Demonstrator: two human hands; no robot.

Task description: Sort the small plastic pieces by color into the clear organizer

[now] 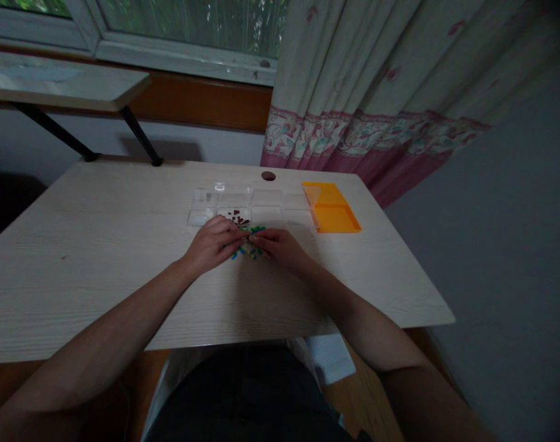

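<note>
The small green, blue and yellow pieces [250,249] lie in a loose pile on the tabletop [123,264], just in front of the clear tray [268,214], and the left hand [212,244] and right hand [283,247] meet over them from either side. The fingertips of each grip are drawn close together at the heap, the two hands almost touching; whether either is clamped on a piece cannot be told at this size. Dark red pieces [236,212] sit in a near-row compartment, second from the left, partly behind the left hand. For picking through bits this small, it would help to keep the wrists low, spread the heap thin with one fingertip, and pinch single pieces by their edges. The left hand should stay light beside the tray's near edge, since a nudge could shift it or the orange case [338,218] at its right end
</note>
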